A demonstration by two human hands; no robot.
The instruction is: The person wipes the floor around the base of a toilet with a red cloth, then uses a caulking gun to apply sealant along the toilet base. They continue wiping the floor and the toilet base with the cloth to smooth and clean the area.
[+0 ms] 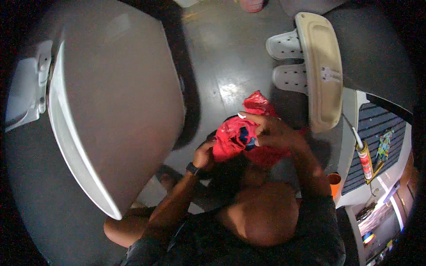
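A crumpled, shiny red bag (229,133) that looks like plastic is held in front of me above the floor. Dark blue contents (244,134) show through its opening, their kind unclear. My left hand (204,155), with a black band on the wrist, grips the bag's left side with its fingers closed. Reaching in from the right, my right hand (268,128) has its fingers bent over the bag at the opening. A small white piece (242,115) shows by its fingertips; I cannot tell whether they pinch it. More red material hangs below and behind this hand.
A large grey-brown panel (124,88) with a white rim stands on the left. At the far right, a cream plastic piece (326,66) with two pale perforated flaps stands on the grey floor (217,53). A caulking gun (365,162) lies on a striped surface, near an orange cup (334,182).
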